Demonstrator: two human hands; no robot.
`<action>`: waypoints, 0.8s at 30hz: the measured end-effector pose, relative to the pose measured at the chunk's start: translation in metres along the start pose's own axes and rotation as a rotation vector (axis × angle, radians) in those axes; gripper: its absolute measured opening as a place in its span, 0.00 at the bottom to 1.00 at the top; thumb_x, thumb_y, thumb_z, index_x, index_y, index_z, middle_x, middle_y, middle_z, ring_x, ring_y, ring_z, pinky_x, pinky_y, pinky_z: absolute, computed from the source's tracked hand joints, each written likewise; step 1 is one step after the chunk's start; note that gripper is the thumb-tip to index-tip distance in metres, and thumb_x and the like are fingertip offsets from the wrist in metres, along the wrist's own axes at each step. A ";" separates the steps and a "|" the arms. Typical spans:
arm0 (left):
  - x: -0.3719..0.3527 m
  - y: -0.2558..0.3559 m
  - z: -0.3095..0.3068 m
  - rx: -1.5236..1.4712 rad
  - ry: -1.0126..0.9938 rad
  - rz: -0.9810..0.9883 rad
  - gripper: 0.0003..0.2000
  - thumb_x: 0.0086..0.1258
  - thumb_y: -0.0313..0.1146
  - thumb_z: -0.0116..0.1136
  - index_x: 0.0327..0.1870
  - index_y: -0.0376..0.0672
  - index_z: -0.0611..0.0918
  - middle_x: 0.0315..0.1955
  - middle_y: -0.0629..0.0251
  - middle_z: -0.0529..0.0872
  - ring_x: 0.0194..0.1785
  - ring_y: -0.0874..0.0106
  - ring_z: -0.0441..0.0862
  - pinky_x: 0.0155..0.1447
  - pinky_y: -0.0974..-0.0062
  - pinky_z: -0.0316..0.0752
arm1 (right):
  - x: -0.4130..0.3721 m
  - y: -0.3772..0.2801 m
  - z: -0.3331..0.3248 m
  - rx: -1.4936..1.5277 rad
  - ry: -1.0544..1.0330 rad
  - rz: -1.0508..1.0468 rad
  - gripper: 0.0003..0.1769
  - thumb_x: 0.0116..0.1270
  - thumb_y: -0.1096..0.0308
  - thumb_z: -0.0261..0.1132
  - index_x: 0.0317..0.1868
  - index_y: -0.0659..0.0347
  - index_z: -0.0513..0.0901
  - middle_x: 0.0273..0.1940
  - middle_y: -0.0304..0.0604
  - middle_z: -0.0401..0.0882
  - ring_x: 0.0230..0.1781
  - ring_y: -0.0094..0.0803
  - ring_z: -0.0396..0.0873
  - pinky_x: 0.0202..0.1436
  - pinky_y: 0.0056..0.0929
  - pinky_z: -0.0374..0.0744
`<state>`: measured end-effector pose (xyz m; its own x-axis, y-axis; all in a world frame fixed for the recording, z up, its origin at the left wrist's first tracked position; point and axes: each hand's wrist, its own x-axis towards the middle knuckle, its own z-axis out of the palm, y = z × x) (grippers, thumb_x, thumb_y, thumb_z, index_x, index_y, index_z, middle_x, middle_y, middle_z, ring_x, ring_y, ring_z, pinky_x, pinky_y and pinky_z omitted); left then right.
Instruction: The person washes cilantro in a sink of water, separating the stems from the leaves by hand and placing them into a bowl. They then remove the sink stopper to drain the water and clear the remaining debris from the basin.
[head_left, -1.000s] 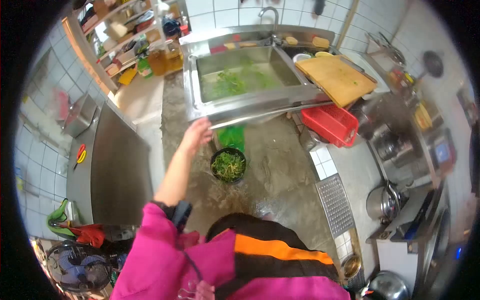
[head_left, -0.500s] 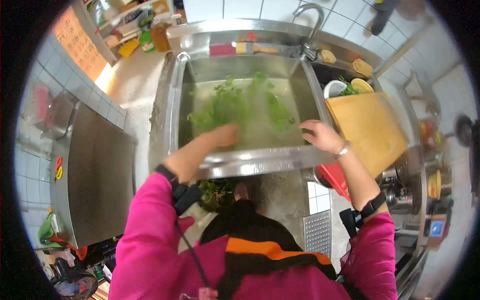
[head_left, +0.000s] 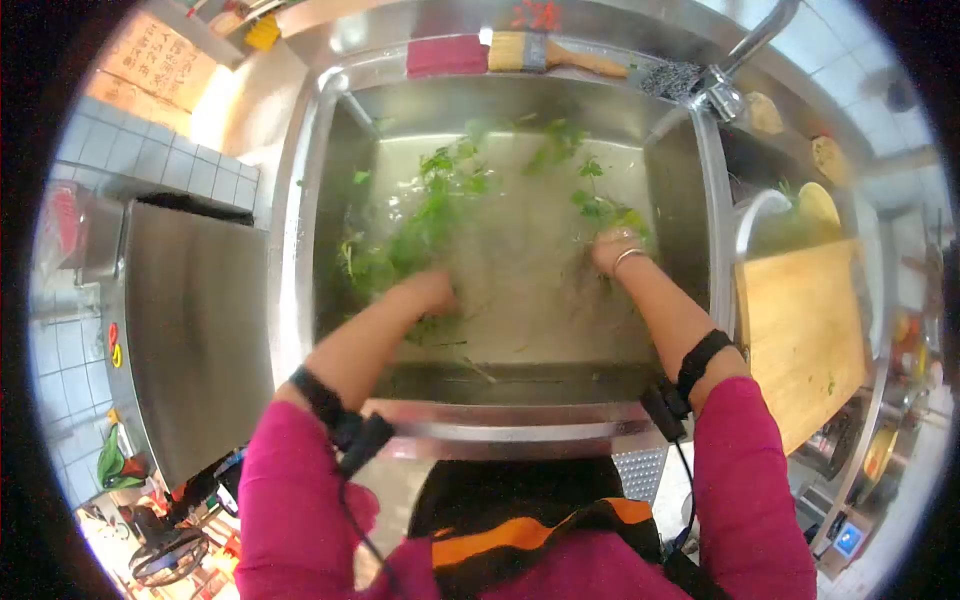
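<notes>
Both my hands are down inside a steel sink [head_left: 300,250] that holds leafy green vegetables [head_left: 430,215] in water. My left hand [head_left: 425,293] is at the lower left of the basin, fingers buried among the greens. My right hand [head_left: 612,248], a bracelet on its wrist, presses into a clump of greens [head_left: 605,210] at the right side. Motion blur and leaves hide the fingers of both hands, so I cannot tell what they grip.
A wooden cutting board [head_left: 805,335] lies over the right basin, with a white bowl [head_left: 765,215] behind it. The faucet [head_left: 740,60] stands at the back right, a brush [head_left: 545,52] and red cloth [head_left: 445,55] on the rear ledge. A steel counter [head_left: 195,330] is left.
I have leaned further over the sink. Both hands have gone from the front rim deeper into the basin, into the greens, which have spread apart.
</notes>
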<state>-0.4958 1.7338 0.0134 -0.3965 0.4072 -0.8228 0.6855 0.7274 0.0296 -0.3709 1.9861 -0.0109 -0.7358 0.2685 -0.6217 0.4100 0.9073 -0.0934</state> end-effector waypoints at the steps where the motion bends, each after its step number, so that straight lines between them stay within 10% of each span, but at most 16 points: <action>1: -0.007 -0.001 -0.007 -0.268 -0.045 0.151 0.17 0.53 0.33 0.52 0.44 0.39 0.73 0.44 0.56 0.74 0.46 0.61 0.73 0.46 0.62 0.68 | 0.006 0.005 -0.004 0.341 0.141 0.286 0.12 0.51 0.68 0.50 0.33 0.64 0.76 0.38 0.51 0.76 0.37 0.43 0.75 0.43 0.36 0.72; 5: 0.031 -0.027 0.010 -1.160 0.102 0.158 0.14 0.53 0.35 0.53 0.38 0.36 0.75 0.35 0.56 0.78 0.41 0.66 0.75 0.36 0.68 0.73 | -0.017 -0.028 -0.019 -0.287 0.028 -0.278 0.13 0.51 0.66 0.51 0.33 0.63 0.77 0.38 0.50 0.76 0.37 0.43 0.75 0.42 0.37 0.72; 7: 0.024 -0.034 0.000 -0.127 0.526 -0.078 0.13 0.53 0.34 0.53 0.38 0.37 0.75 0.30 0.56 0.78 0.35 0.69 0.77 0.30 0.71 0.74 | -0.014 -0.037 -0.024 -0.115 -0.139 -0.297 0.14 0.52 0.68 0.51 0.37 0.62 0.77 0.40 0.50 0.75 0.41 0.42 0.74 0.43 0.38 0.71; 8: 0.019 -0.036 -0.005 -0.129 0.515 -0.094 0.13 0.53 0.34 0.53 0.38 0.37 0.75 0.30 0.56 0.78 0.35 0.69 0.77 0.30 0.71 0.74 | 0.000 -0.029 -0.029 -0.185 -0.101 -0.194 0.12 0.51 0.68 0.51 0.34 0.61 0.77 0.39 0.52 0.75 0.39 0.44 0.74 0.41 0.37 0.72; 11: 0.002 -0.038 -0.024 -0.548 0.359 -0.217 0.11 0.53 0.31 0.52 0.36 0.37 0.75 0.25 0.56 0.79 0.28 0.67 0.78 0.30 0.71 0.73 | 0.033 -0.006 -0.021 0.188 0.215 0.072 0.11 0.52 0.69 0.50 0.33 0.61 0.77 0.35 0.50 0.76 0.37 0.45 0.74 0.40 0.38 0.72; 13: -0.015 -0.039 -0.030 -0.828 0.303 -0.119 0.10 0.54 0.34 0.48 0.32 0.38 0.76 0.21 0.55 0.78 0.23 0.63 0.77 0.35 0.68 0.72 | 0.013 -0.018 -0.020 0.406 0.569 -0.289 0.11 0.53 0.68 0.49 0.30 0.63 0.76 0.31 0.50 0.76 0.31 0.47 0.74 0.35 0.39 0.72; 17: -0.047 -0.035 -0.049 -0.179 0.636 -0.233 0.18 0.60 0.44 0.41 0.28 0.36 0.77 0.20 0.57 0.78 0.24 0.65 0.77 0.35 0.68 0.70 | 0.015 -0.023 -0.022 0.525 0.518 -0.470 0.11 0.56 0.64 0.51 0.28 0.62 0.75 0.24 0.45 0.76 0.20 0.37 0.73 0.22 0.32 0.69; 19: -0.054 -0.022 -0.060 -0.796 0.460 -0.040 0.16 0.62 0.41 0.43 0.28 0.37 0.78 0.16 0.64 0.76 0.21 0.73 0.75 0.29 0.74 0.69 | -0.003 -0.033 -0.047 1.434 0.034 -0.005 0.11 0.56 0.60 0.56 0.26 0.59 0.75 0.19 0.37 0.72 0.14 0.23 0.65 0.14 0.20 0.60; 24: -0.012 0.036 -0.047 -1.147 0.287 0.305 0.12 0.63 0.38 0.44 0.33 0.38 0.77 0.12 0.72 0.68 0.15 0.80 0.68 0.20 0.81 0.66 | -0.021 -0.080 -0.049 1.628 -0.116 -0.136 0.11 0.52 0.57 0.61 0.29 0.56 0.75 0.19 0.29 0.67 0.14 0.14 0.60 0.13 0.14 0.54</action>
<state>-0.4949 1.7811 0.0512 -0.5332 0.6483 -0.5435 -0.1047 0.5869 0.8029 -0.4149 1.9244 0.0476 -0.8003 0.1273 -0.5859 0.5073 -0.3772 -0.7748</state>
